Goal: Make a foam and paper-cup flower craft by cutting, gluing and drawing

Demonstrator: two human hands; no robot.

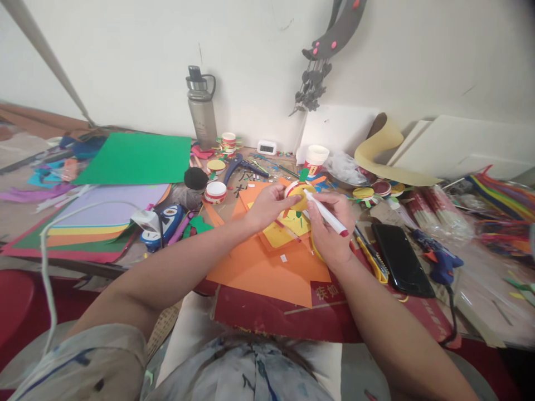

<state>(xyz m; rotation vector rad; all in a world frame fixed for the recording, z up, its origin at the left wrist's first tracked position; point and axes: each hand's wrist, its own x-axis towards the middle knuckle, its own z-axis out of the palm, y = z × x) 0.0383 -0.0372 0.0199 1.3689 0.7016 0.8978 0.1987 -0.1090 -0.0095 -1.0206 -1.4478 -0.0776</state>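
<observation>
Holding a marker to a yellow disc, the person works seated at the desk. Disc sits on a small red-and-white craft piece with green and orange paper bits, raised over orange sheets. Clock centred on disc, twelve toward the wall.

Left hand: fingers pinched narrow on the craft piece, thumb at the disc's edge. Right hand: fingers closed round the white marker, red end toward the wearer, tip at the disc.

One o'clock: stacked paper cups. Nine: another small cup. Ten: grey bottle. Four: yellow cutter, phone beside it. Between three and four: blue glue gun.

Risks, my judgement: a light pinch could let the piece turn and the line skid; thumb so close could smear wet ink; pressing hard might loosen the disc. Right forearm lies near the cutter, blade state unclear. Glue gun's cord could snag; heat cannot be told.

Writing: Chinese characters on the red board, "疾如" readable, between five and six. Black handwriting on the desk, between nine and ten, partly covered. White digital clock, between ten and eleven: digits too small. No brand legible.
</observation>
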